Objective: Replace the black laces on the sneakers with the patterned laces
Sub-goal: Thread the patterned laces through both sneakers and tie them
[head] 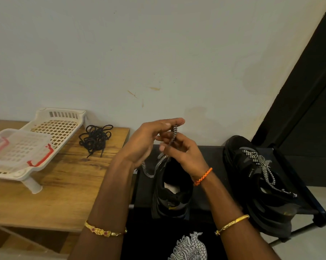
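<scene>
So the patterned lace was being held up over the near sneaker, pinched between the fingers of the left hand and also gripped by the curled fingers of the right hand. The rest of that lace was seen trailing down in a loop to the left of the sneaker's opening. The near sneaker was parked on a black rack, with the other sneaker set to its right, already done up with a patterned lace of its own. The black laces were left in a tangled heap on the wooden tabletop, just beside a white plastic basket with a clear red-clipped container stacked on it.
</scene>
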